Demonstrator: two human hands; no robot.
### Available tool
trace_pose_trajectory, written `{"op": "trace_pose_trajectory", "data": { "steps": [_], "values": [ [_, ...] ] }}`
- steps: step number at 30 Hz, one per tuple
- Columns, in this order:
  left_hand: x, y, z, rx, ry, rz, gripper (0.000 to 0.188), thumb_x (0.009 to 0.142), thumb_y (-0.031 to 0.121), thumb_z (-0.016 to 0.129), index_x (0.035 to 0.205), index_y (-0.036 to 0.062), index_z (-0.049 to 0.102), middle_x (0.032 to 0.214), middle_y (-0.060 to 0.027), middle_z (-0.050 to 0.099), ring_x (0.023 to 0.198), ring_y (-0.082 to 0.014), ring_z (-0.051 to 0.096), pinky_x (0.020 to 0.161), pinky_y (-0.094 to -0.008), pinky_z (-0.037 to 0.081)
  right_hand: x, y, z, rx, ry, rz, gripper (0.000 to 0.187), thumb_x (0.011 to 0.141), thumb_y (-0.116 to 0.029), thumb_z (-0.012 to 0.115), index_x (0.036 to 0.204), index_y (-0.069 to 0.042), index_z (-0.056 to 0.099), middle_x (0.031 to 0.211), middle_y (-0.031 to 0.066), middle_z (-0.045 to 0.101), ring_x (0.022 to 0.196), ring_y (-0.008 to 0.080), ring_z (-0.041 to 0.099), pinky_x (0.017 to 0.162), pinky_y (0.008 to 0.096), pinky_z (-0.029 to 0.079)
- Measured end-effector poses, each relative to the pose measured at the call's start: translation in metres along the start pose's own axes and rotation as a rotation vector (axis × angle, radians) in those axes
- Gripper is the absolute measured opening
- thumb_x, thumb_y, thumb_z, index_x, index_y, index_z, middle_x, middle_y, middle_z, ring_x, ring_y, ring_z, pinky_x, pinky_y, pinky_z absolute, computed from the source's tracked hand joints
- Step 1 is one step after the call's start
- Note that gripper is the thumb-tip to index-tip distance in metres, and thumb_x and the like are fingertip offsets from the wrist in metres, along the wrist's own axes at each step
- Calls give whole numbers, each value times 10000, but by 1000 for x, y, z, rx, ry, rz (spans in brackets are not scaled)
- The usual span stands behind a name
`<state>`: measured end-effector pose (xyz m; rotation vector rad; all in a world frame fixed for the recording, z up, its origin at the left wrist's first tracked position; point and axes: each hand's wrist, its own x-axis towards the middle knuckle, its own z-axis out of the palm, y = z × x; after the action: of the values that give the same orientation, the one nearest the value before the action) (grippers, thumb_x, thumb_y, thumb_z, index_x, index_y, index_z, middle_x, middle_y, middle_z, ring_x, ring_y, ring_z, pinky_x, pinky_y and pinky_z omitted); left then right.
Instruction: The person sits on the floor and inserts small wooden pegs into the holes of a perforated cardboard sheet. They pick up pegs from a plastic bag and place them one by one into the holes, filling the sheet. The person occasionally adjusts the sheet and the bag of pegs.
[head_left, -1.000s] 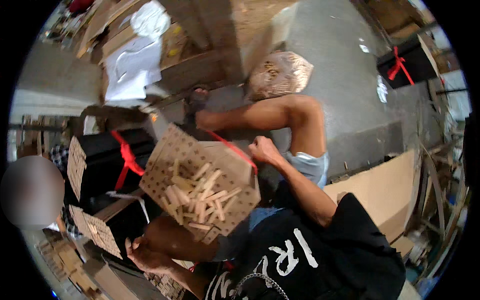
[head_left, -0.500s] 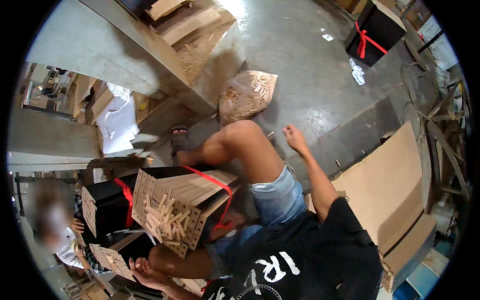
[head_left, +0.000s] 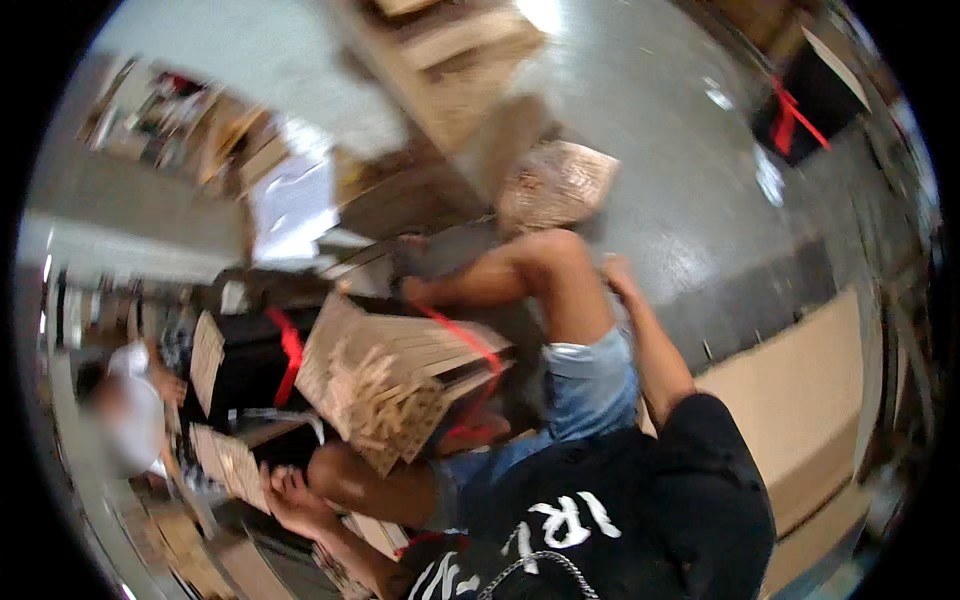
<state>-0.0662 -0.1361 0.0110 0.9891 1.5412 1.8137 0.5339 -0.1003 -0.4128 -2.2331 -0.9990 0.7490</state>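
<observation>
Between the legs [head_left: 500, 280], the red-strapped board bundle [head_left: 412, 343] looks stiff and heavy, best held by its sides lest its light dowels [head_left: 383, 400] slide; left hand [head_left: 292, 497] and right hand [head_left: 618, 270] are apart, grips too blurred to tell.

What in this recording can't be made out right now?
- Right hand: head view, motion blur hides whether it holds anything.
- Left hand: head view, blur leaves its contact unclear.
- Wooden pegs: head view, blur smears them beyond counting.
- Bag: head view, blur hides single pieces inside.
</observation>
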Motion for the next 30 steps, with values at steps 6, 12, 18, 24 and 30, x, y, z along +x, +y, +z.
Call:
{"op": "trace_pose_trajectory", "data": {
  "steps": [6, 12, 18, 24, 30],
  "values": [
    [61, 23, 64, -36, -99, 216, 374, 991, 212, 545, 1226, -71, 615, 908, -107, 655, 820, -187, 624, 795, -328, 513, -80, -201, -213, 1051, -3, -135, 110, 939, 9, 593, 1033, -26, 640, 930, -3, 567, 727, 75, 501, 585, 199, 412],
    [51, 79, 143, 89, -734, 118, 304, 967, 192, 668, 1235, 49, 687, 972, -67, 694, 857, -135, 634, 784, -288, 515, -156, -441, -169, 795, -548, -604, 188, 1009, -202, 597, 1047, -24, 646, 895, -22, 608, 705, 35, 514, 600, 175, 381],
    [56, 61, 141, -60, -747, 132, 271, 960, 94, 675, 1218, 12, 688, 930, -37, 694, 801, -78, 617, 661, -218, 475, -228, -568, -101, 492, -960, -733, 162, 1007, -162, 580, 982, -17, 650, 742, -35, 585, 625, 18, 439, 551, 205, 355],
    [62, 27, 115, -222, -617, -131, 188, 993, 124, 636, 1140, 15, 682, 905, -32, 686, 744, -74, 603, 634, -236, 507, -227, -575, -79, 451, -1086, -427, 202, 1034, -170, 539, 1019, -13, 666, 790, 1, 620, 574, 33, 438, 499, 211, 324],
    [93, 19, 68, -170, -621, -164, 159, 959, 36, 652, 1108, -14, 674, 883, -54, 686, 739, -105, 637, 644, -268, 557, -179, -554, -95, 642, -1162, -190, 370, 1017, -149, 557, 1357, -5, 554, 1168, 195, 670, 850, 176, 645, 712, 264, 524]
  ]
}}
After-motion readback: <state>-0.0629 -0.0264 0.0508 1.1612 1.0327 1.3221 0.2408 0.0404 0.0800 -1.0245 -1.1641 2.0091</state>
